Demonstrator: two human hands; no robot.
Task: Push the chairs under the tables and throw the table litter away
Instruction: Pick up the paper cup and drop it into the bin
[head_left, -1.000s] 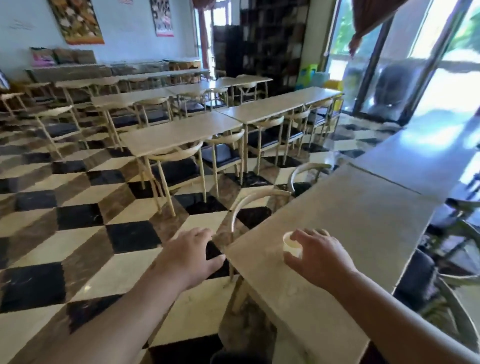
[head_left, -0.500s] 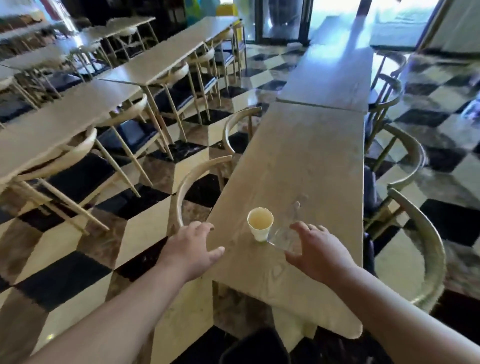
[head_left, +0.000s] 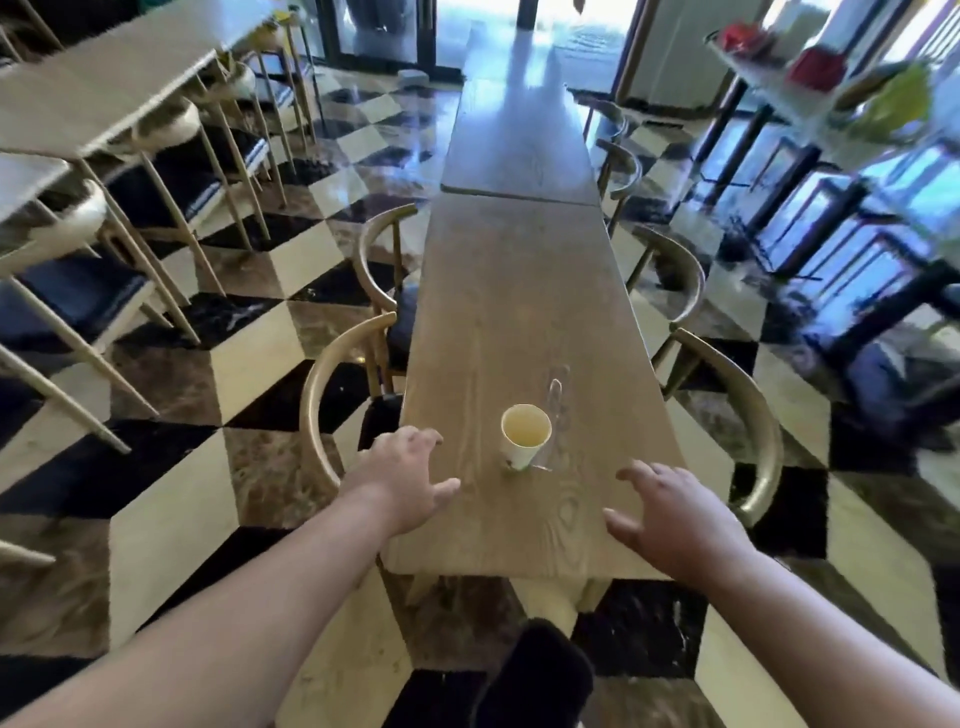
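Observation:
A white paper cup (head_left: 523, 435) stands upright on the near end of a long wooden table (head_left: 514, 291). A clear plastic wrapper (head_left: 555, 410) lies against its right side. My left hand (head_left: 405, 475) hovers open at the table's left edge, a little left of the cup. My right hand (head_left: 670, 519) is open over the table's near right corner, apart from the cup. A curved-back wooden chair (head_left: 332, 395) sits pushed in on the left, another chair (head_left: 748, 421) on the right.
More chairs (head_left: 382, 254) line both sides of the table. Rows of tables with chairs (head_left: 104, 156) fill the left across a checkered floor. A shelf rack (head_left: 831, 130) stands at the right. My dark shoe (head_left: 535, 675) is below the table end.
The view swung to look straight down the table. My right hand left the wrapper and cup and drew back to the near right corner. My left hand moved over the table edge.

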